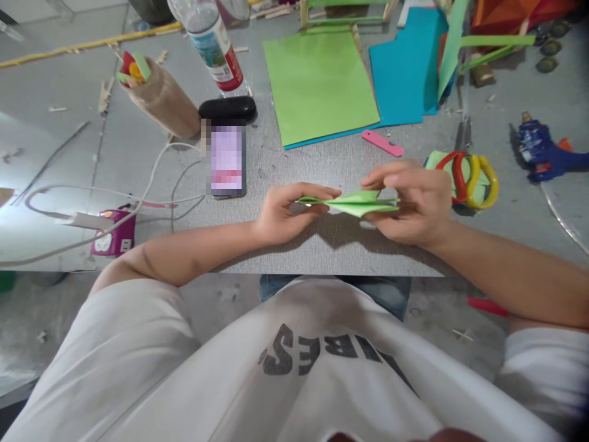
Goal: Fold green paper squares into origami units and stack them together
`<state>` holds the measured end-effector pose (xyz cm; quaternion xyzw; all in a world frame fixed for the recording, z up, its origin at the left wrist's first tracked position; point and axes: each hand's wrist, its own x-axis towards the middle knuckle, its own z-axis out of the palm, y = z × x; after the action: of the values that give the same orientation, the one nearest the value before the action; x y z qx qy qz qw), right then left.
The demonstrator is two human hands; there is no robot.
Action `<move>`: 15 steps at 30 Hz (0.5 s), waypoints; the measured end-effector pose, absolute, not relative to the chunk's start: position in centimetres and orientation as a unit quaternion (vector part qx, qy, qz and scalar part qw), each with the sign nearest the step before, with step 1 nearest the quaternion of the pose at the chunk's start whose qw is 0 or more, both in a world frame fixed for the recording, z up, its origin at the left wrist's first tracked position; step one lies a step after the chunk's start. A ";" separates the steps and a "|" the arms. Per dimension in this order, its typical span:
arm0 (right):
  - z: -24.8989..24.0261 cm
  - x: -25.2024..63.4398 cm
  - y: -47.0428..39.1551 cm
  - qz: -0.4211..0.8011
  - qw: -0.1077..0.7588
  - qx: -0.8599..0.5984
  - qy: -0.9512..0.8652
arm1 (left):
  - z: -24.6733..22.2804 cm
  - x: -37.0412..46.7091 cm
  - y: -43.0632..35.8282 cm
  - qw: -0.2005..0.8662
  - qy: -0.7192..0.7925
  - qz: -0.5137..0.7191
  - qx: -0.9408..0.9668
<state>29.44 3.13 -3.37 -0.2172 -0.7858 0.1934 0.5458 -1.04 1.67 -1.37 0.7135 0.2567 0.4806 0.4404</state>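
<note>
From where I'm standing, the folded light-green paper (358, 203) is up between the two hands, just above the grey surface (299, 261) and near its front edge. The left hand (288, 215) has its fingers closed on the narrow end, thumb below and the others on top. The right hand (418, 199) is curled around the other end, thumb side low and the upper fingers arched; how firmly they grip, I can't tell.

The layers look slightly parted at the right end, so I'd say the left pinch should stay steady and light while the right fingers even up the edges before anything is pressed. Thin paper like that would probably crumple or twist where it narrows if both hands pulled. A crease would likely come sharper against the flat surface than in the air.

Beyond the hands lie a green sheet (322, 86) over blue paper (405, 77) and a pink cutter (383, 143). Scissors with red and yellow handles (483, 184) sit just past the right hand.
</note>
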 end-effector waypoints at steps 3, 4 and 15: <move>-2.9 30.7 2.5 0.224 0.488 -0.241 -0.809 | -1.3 -1.8 1.8 0.368 0.158 0.496 0.771; -3.0 30.9 2.4 0.236 0.479 -0.247 -0.809 | -1.3 -2.0 1.9 0.352 0.135 0.496 0.783; -3.2 30.4 2.4 0.097 0.503 -0.241 -0.824 | -2.0 -2.3 2.0 0.308 0.093 0.500 0.804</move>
<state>30.44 2.44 -3.17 -0.2412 -0.8240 0.0970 0.5034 -2.33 2.00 -1.98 0.8038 0.0927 0.5003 0.3083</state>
